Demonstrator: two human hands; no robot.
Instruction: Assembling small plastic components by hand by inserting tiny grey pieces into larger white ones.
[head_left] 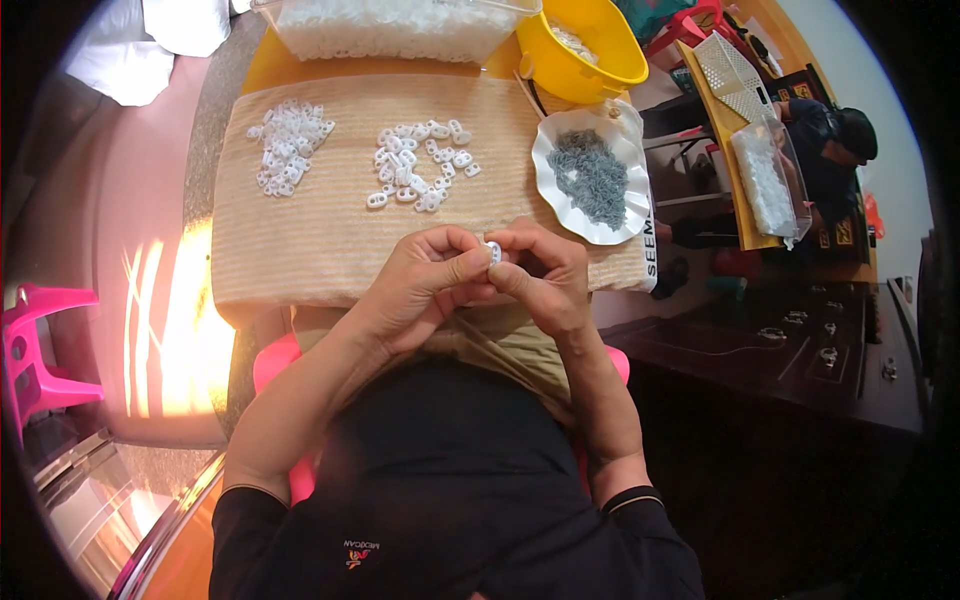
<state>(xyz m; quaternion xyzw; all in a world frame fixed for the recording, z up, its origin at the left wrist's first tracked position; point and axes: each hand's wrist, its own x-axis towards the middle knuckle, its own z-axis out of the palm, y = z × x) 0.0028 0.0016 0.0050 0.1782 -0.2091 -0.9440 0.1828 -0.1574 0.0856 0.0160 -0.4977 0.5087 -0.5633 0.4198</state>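
A small white oval plastic piece (494,253) is pinched between my two hands, just in front of the near edge of the cloth-covered table. My left hand (432,272) grips it from the left with thumb and fingers. My right hand (543,272) closes on it from the right, thumb tip against its lower end. Beyond my hands lies a loose heap of white oval pieces with holes (408,165). A second heap of similar white pieces (290,145) is at the far left. Many small grey parts (590,180), too fine to name, fill a white scalloped dish (545,172) on the right.
At the back stand a clear bin (400,50) full of white pieces and a yellow basket (560,75). A pink stool (45,365) is on the floor at left. To the right, another person (835,160) sits by a table holding a clear tray (765,185).
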